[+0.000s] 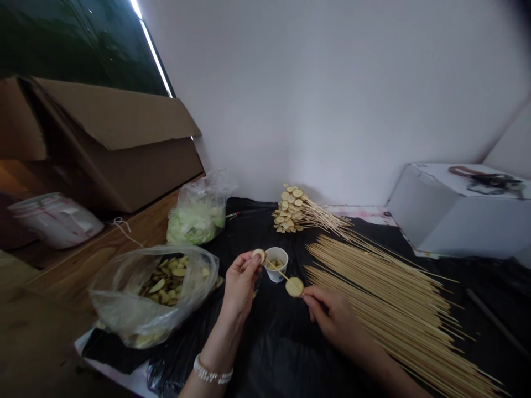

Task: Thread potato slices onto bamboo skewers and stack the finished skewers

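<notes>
A thin wooden skewer [279, 272] sits just right of centre over the black plastic sheet [269, 354], held between both hands. Its far tip meets a pale round slice [259, 255], which the left hand [240, 282] pinches between thumb and forefinger, the other fingers curled in. The right hand [334, 316] pinches the skewer's near end, thumb and forefinger pressed together just behind a second slice [294, 287] already threaded on. A beaded bracelet [213, 372] circles the left wrist.

Just behind the tip, at 12 o'clock, stands a white paper cup [276, 264] with a few slices inside. Further out at 12 lies a bundle of loaded skewers [291, 210]. Loose bare skewers [385, 298] fan out at 3 o'clock. A clear plastic bag of slices [153, 296] slumps at 9 o'clock, and a bag of shredded greens [197, 213] sits at 11. Beyond it leans a cardboard box [112, 143]. A white bag [56, 221] at 10 o'clock has pink markings, too blurred to read. A white box [452, 213] stands at 2 o'clock.
</notes>
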